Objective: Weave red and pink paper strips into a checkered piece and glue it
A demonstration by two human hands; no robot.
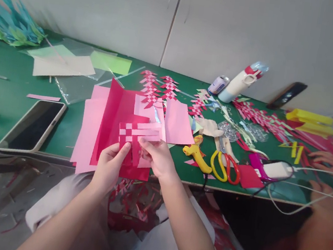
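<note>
Between my two hands is a woven paper piece (127,132), a red and pink checkerboard with loose strips hanging from its lower and right sides. My left hand (110,162) pinches its lower left part, thumb on top. At its right, my right hand (158,157) has thumb and finger closed on the paper strips; the fingertips partly cover what they grip. Beneath the hands lie red paper sheets (112,108) and pink paper sheets (87,130), one red sheet folded upright. Another pink sheet (179,122) sits just right of them.
Finished woven paper chains (150,87) lie behind the sheets. To the right are a yellow glue gun (198,155), scissors (225,167), a bottle (241,82) and a can (218,85). A phone (33,126) rests at left. Another person's hands (329,166) are at far right, near white cables.
</note>
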